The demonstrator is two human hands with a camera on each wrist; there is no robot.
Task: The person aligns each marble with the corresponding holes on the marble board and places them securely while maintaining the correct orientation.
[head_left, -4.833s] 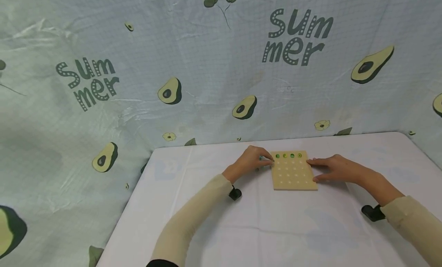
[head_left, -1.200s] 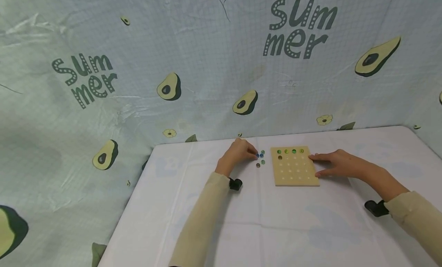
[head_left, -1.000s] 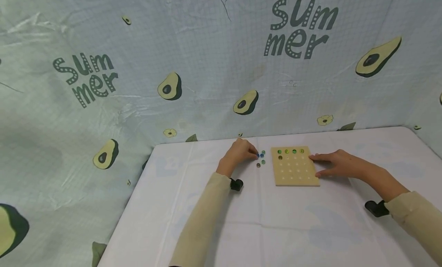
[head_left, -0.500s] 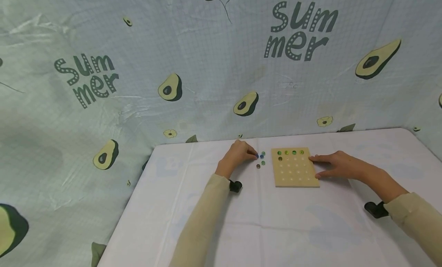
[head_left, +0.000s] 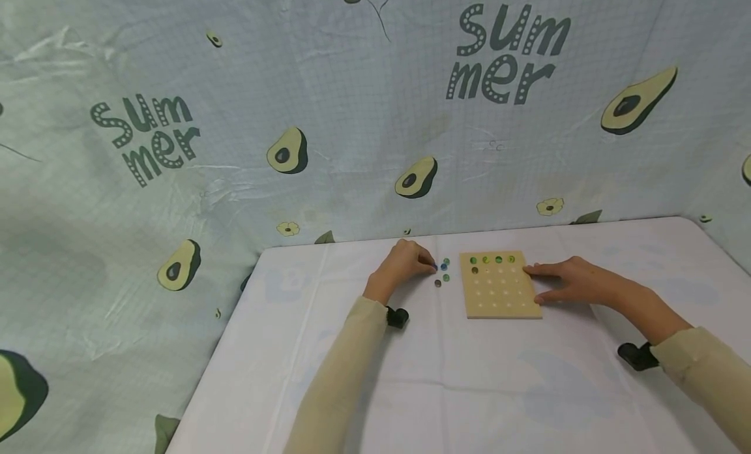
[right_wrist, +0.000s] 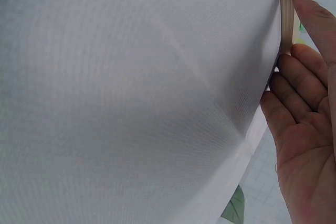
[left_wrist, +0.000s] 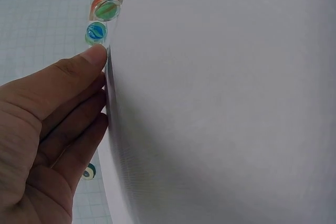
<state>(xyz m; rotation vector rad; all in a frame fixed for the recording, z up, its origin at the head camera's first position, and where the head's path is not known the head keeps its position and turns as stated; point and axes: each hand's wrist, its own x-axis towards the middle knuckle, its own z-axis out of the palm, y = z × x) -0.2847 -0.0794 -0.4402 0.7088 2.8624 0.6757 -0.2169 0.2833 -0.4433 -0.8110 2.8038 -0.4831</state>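
Observation:
My left hand (head_left: 402, 266) is at the left of a light wooden board with rows of small hollows (head_left: 503, 294). Its thumb and index fingertip pinch a dark blue glass marble, mostly covered by the fingers. Close beside them lie a blue marble (head_left: 443, 267), two greenish marbles (head_left: 446, 278) and a brownish marble (head_left: 437, 283). The left wrist view shows a blue-green marble (left_wrist: 95, 32) just past the thumb tip. Several green marbles (head_left: 499, 259) fill the board's far row, and a brown marble (head_left: 474, 270) starts the second. My right hand (head_left: 577, 284) touches the board's right edge with extended fingers.
The board lies flat on a white-covered table (head_left: 469, 389). Behind the table hangs a pale cloth (head_left: 352, 115) printed with avocados and lettering. Black wrist cameras (head_left: 397, 317) sit under both wrists.
Since the oldest frame, a brown marble has appeared in the second row, and my left hand has moved left from the board to the loose marbles. My right hand has stayed at the edge.

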